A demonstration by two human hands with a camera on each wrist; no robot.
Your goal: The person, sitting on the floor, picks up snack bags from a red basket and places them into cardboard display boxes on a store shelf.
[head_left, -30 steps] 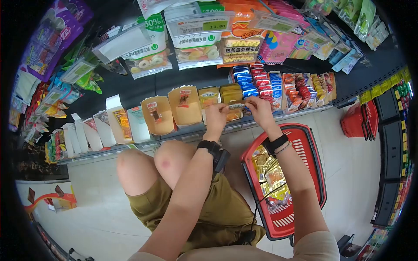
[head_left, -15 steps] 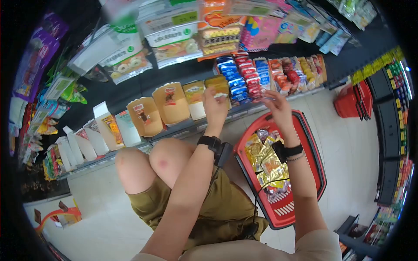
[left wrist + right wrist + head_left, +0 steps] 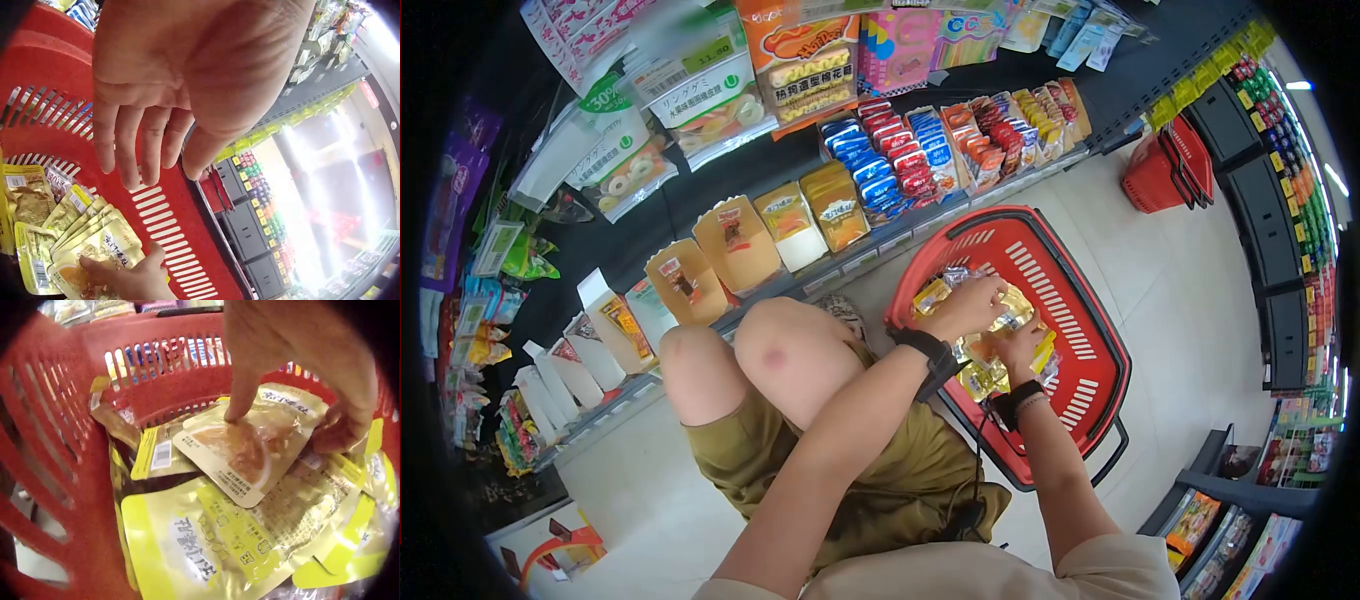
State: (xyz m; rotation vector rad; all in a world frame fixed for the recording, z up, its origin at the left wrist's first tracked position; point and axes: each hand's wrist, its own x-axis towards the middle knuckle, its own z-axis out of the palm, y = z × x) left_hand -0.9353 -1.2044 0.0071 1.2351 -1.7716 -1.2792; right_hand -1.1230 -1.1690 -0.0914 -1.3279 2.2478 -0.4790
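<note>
Both hands are over gold snack packets inside the red basket (image 3: 1055,300). My left hand (image 3: 968,308), palm visible in the left wrist view (image 3: 187,75), hangs above them with loosely extended fingers and nothing in its grasp. Lower down, my right hand (image 3: 1017,350) grips a gold packet (image 3: 240,450) by its edges, thumb on one side and fingers on the other. In the left wrist view that packet lies on top of several fanned gold packets (image 3: 87,225), with the right hand (image 3: 147,278) at its edge.
Along the shelf stand two open brown boxes (image 3: 740,245), a gold packet box (image 3: 835,205) and rows of blue packets (image 3: 865,170). Bent knees (image 3: 785,350) are left of the basket. Another red basket (image 3: 1165,170) stands on the floor at the right.
Both hands have left the shelf boxes and come down into the basket. The head view has shifted, so the shelf sits further left. The gold packet held between both hands is no longer at the shelf.
</note>
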